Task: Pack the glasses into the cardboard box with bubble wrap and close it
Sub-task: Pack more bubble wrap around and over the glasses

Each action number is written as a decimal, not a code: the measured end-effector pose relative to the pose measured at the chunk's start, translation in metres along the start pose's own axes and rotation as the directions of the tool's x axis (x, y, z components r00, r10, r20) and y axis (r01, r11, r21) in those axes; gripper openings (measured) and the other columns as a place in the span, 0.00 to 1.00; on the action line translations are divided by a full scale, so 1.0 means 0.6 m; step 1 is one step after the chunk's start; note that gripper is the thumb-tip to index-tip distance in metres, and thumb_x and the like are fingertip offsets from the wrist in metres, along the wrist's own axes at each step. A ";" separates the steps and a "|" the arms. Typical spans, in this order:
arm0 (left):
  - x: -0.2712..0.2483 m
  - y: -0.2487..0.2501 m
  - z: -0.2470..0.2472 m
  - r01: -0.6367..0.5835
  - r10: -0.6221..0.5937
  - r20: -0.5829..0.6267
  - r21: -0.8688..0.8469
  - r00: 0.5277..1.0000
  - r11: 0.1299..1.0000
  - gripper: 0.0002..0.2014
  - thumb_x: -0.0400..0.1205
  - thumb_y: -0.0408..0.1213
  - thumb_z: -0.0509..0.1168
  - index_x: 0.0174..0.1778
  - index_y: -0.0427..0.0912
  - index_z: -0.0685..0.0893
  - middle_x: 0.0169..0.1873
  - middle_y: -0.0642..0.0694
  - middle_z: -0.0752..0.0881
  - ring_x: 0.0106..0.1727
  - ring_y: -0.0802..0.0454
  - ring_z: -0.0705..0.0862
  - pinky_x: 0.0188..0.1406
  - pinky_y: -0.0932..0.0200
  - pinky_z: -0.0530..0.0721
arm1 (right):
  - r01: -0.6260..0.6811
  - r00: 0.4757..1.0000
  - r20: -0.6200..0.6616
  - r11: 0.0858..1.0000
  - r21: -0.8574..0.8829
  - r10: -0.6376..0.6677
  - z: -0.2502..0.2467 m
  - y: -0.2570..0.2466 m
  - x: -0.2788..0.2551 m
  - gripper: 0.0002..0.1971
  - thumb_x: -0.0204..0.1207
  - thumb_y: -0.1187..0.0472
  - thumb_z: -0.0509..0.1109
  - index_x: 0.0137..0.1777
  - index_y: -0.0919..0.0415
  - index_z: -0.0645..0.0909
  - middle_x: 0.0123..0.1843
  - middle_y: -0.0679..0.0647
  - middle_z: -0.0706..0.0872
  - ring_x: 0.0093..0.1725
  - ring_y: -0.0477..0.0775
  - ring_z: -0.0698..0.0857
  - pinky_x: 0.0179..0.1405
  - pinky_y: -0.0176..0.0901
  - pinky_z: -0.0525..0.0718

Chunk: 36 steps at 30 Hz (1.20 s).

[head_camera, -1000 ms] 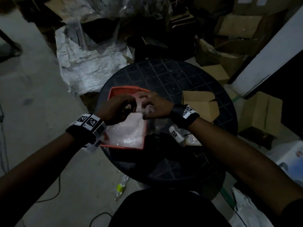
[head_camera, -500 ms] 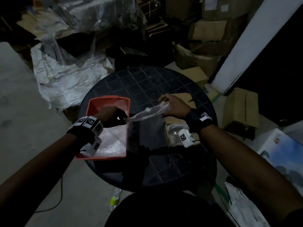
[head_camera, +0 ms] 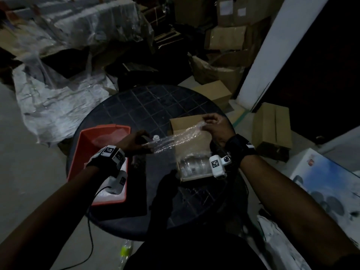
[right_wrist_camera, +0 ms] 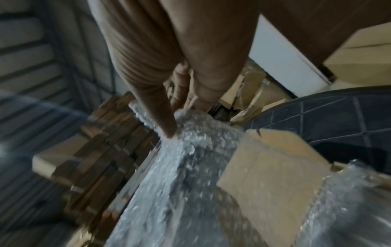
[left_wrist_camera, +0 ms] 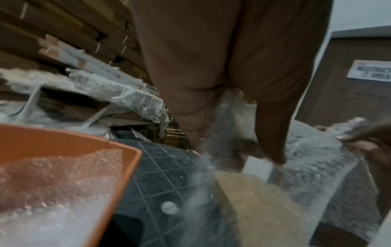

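Note:
A clear sheet of bubble wrap [head_camera: 176,140] is stretched between my two hands above the open cardboard box [head_camera: 191,133] on the round black table [head_camera: 148,108]. My left hand [head_camera: 136,142] pinches its left end beside the box. My right hand [head_camera: 213,126] pinches the other end [right_wrist_camera: 190,128] over the box's far side. Glasses [head_camera: 192,165] wrapped in bubble wrap lie inside the box near its front. In the left wrist view the sheet [left_wrist_camera: 306,158] hangs blurred below my fingers [left_wrist_camera: 268,133].
An orange tray [head_camera: 87,141] with more bubble wrap [left_wrist_camera: 52,183] sits at the table's left edge. Cardboard boxes [head_camera: 272,129] and plastic sheeting [head_camera: 58,98] crowd the floor behind and right. A bottle [head_camera: 124,250] lies on the floor by my legs.
Both hands carried the bubble wrap sheet from the orange tray rightward, and it now spans over the cardboard box. The head view swung right.

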<state>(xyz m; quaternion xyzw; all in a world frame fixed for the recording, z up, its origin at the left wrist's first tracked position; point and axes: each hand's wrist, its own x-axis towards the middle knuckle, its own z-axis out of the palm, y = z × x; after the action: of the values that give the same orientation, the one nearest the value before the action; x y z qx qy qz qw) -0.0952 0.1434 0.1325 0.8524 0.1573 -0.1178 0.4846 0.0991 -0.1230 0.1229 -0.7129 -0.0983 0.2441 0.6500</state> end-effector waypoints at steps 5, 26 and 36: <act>0.044 0.019 0.015 0.091 -0.085 -0.063 0.111 0.994 0.990 0.15 0.73 0.43 0.78 0.50 0.38 0.88 0.43 0.42 0.90 0.42 0.55 0.86 0.43 0.58 0.82 | -0.038 0.998 -0.038 0.972 0.233 0.048 -0.074 -0.010 -0.001 0.13 0.75 0.79 0.67 0.56 0.66 0.82 0.50 0.61 0.88 0.50 0.56 0.87 0.48 0.41 0.87; 0.072 0.152 0.089 -0.053 0.054 -0.100 0.011 0.994 0.999 0.11 0.85 0.47 0.62 0.38 0.51 0.83 0.30 0.52 0.88 0.24 0.54 0.86 0.24 0.65 0.82 | 0.185 0.847 0.522 0.865 -0.466 0.100 -0.064 0.015 -0.003 0.50 0.58 0.39 0.84 0.81 0.44 0.65 0.82 0.47 0.68 0.79 0.49 0.67 0.74 0.51 0.73; 0.062 0.152 0.040 -0.113 0.113 -0.418 0.025 0.901 0.993 0.11 0.86 0.49 0.57 0.48 0.49 0.81 0.33 0.50 0.91 0.19 0.44 0.84 0.18 0.63 0.79 | 0.171 0.812 0.584 0.948 -0.270 0.020 0.023 -0.014 -0.014 0.16 0.77 0.51 0.75 0.60 0.58 0.84 0.54 0.47 0.89 0.53 0.43 0.88 0.52 0.34 0.84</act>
<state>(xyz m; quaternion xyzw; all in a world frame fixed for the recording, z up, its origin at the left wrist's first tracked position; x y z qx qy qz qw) -0.0273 0.0847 0.1794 0.8655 0.2078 0.0961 0.4454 0.0869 -0.1137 0.1322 -0.6929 -0.3568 0.4046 0.4784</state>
